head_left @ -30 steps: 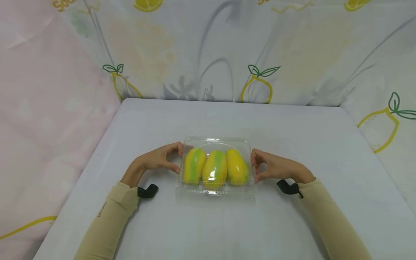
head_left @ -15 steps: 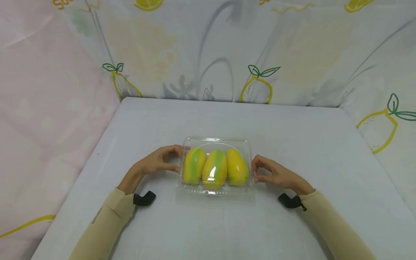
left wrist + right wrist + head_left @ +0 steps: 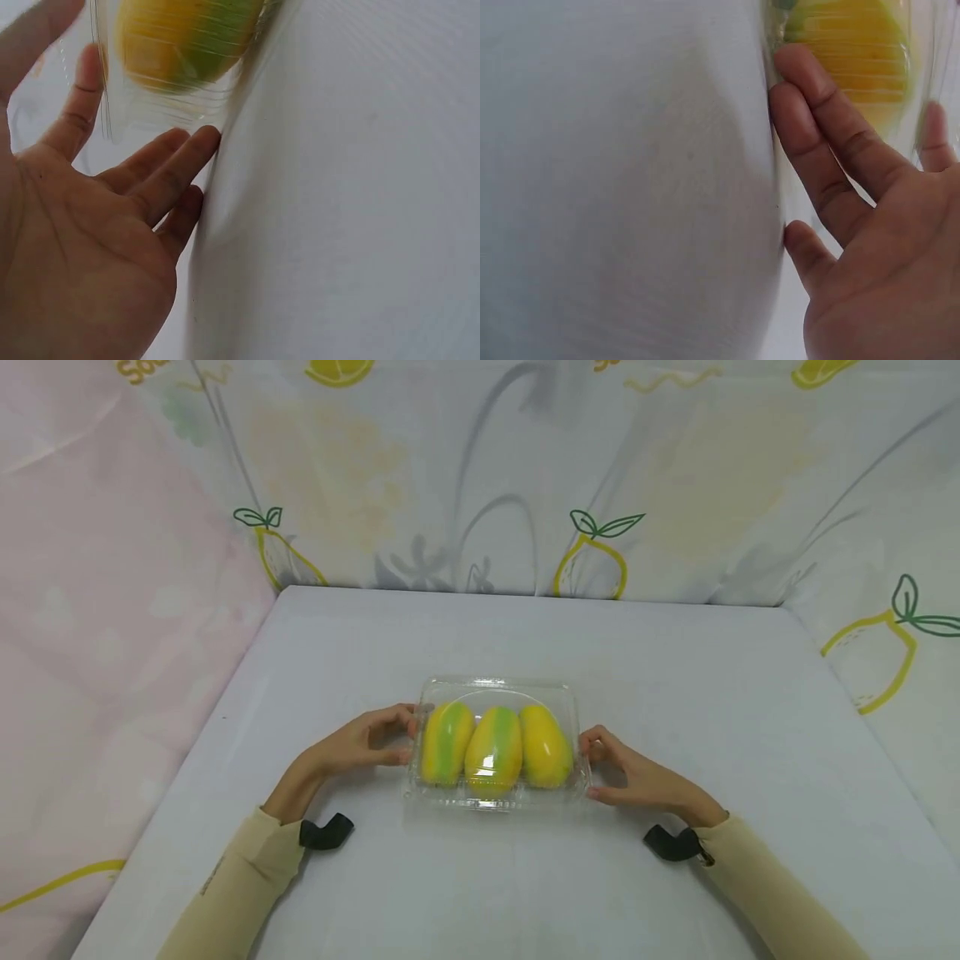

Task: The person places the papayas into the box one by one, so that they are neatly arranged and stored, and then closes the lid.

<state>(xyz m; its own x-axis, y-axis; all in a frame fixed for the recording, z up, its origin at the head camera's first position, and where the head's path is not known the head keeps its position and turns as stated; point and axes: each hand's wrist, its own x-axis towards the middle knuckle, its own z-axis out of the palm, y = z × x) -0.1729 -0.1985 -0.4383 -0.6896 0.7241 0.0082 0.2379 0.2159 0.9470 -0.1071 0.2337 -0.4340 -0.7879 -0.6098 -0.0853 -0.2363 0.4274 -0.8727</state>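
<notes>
A clear plastic clamshell box (image 3: 495,687) rests closed on the table, with three mangoes side by side inside. The left mango (image 3: 447,743) and the middle mango (image 3: 492,752) are yellow with green streaks. The right mango (image 3: 546,747) looks mostly yellow. At the box's left side is my left hand (image 3: 367,743), its fingertips at the wall and rim. My right hand (image 3: 637,777) is at the opposite side, fingertips against the edge. Both wrist views show fairly straight, relaxed fingers beside the box, the lower ones near the tabletop.
The white table (image 3: 480,885) reaches back to a printed lemon-pattern cloth (image 3: 480,477). Pink cloth (image 3: 112,627) hangs along the left. A black strap piece sticks out at each wrist.
Both hands have slid slightly towards me along the box's sides. The box and the mangoes stay in nearly the same place.
</notes>
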